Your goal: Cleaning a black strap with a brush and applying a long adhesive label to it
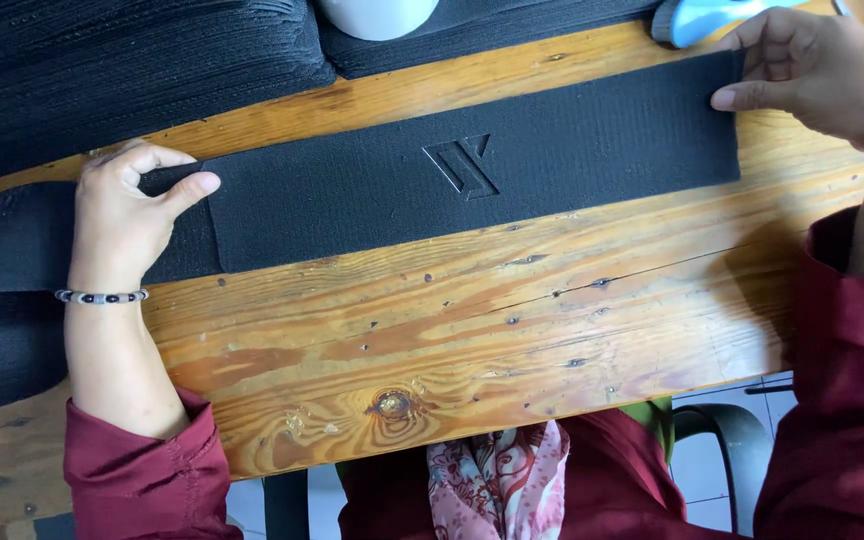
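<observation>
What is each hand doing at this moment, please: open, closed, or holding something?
Left hand: closed, pinching the left end of the black strip between thumb and fingers.
Right hand: closed, pinching the strip's right end.

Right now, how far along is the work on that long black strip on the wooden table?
Done: the long black textured fabric strip lies flat on the wooden plank table, embossed emblem facing up. In hand: the left hand pinches its left end and the right hand its right end. Left: stacks of similar black strips sit along the far edge, and more black material lies under the left end.
</observation>
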